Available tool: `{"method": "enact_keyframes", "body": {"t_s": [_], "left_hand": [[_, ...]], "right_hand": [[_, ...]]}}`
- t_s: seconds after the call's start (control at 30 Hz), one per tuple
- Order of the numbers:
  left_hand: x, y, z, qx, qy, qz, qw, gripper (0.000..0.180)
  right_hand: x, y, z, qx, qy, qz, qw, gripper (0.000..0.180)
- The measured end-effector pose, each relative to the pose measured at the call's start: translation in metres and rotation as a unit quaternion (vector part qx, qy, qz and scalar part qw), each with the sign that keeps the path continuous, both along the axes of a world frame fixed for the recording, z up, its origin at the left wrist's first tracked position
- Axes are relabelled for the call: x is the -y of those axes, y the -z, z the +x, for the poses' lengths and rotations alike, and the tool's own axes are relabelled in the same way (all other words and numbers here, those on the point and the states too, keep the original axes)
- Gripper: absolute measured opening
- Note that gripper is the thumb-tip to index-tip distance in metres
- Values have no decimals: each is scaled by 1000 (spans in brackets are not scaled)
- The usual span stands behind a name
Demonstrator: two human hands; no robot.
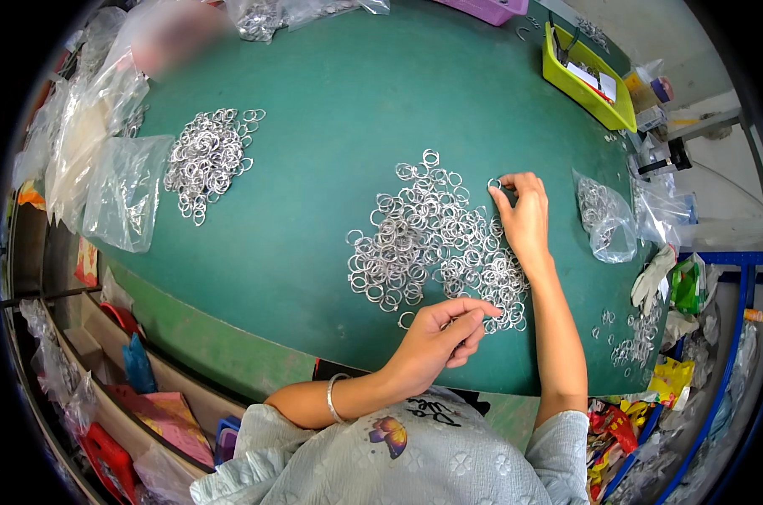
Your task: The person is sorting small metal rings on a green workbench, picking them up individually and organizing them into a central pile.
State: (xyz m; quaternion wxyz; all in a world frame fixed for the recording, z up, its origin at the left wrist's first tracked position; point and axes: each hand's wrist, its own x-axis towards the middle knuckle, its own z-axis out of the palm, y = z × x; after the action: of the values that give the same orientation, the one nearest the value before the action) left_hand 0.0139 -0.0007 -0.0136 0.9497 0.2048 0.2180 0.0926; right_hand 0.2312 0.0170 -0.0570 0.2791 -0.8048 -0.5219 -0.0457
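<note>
A broad heap of small silver metal rings [407, 244] is spread over the green table before me. At its upper right edge, my right hand [524, 215] pinches a single metal ring [493, 183] between thumb and index finger. My left hand [436, 341] is at the heap's near edge, fingers curled and index finger reaching over the closest rings. Whatever is inside that curled hand, if anything, is hidden. A second, denser pile of similar rings [206, 160] lies to the left, apart from both hands.
Clear plastic bags [129, 194] cover the table's left side. On the right lie a bag of rings [604, 215], loose rings [638, 341] and a white glove [652, 278]. A yellow-green tray [596, 101] with tools stands at far right, a purple bin [491, 8] at the back.
</note>
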Motion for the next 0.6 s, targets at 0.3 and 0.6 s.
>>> {"method": "enact_keyframes", "body": {"t_s": [0.3, 0.6], "left_hand": [[-11, 5, 0, -22, -161, -46, 986, 21], [-15, -8, 1, -11, -158, 50, 986, 18]], "right_hand": [[36, -52, -47, -433, -27, 53, 900, 6], [66, -84, -78, -496, -119, 37, 859, 15]]}}
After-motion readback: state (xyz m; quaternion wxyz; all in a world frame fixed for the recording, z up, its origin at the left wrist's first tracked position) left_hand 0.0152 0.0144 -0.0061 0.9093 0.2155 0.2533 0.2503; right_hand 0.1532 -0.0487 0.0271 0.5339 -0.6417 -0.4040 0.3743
